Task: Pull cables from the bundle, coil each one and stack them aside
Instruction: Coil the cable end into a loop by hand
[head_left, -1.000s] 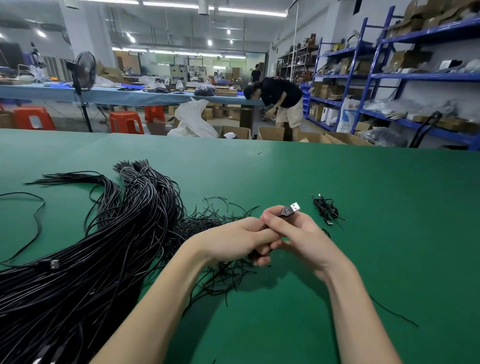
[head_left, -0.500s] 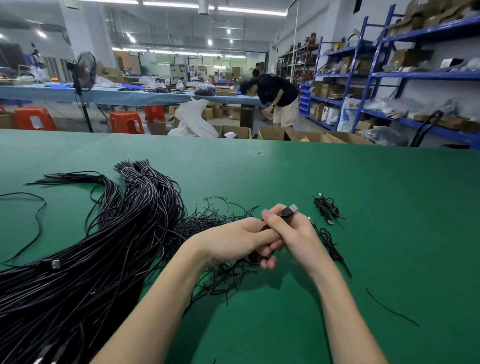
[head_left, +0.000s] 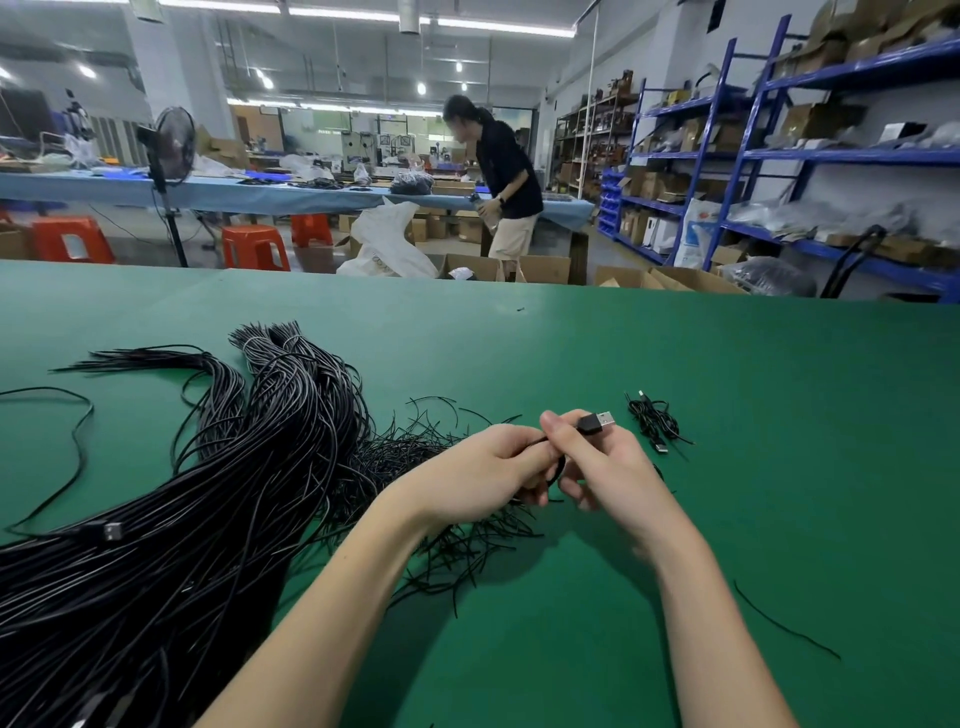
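I see my left hand (head_left: 488, 467) and right hand (head_left: 605, 462) together, both pinching a thin black USB cable (head_left: 595, 422); thick black cable bundle (head_left: 218, 499) lies left of them

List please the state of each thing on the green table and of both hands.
cable bundle: loose, uncoiled, lying on table
held cable: gripped by both hands, USB plug sticking up
coiled cable: lying aside, right of hands
left hand: gripping held cable
right hand: pinching held cable near plug

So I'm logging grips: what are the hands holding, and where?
Both hands, left and right, hold one black USB cable just behind its plug.
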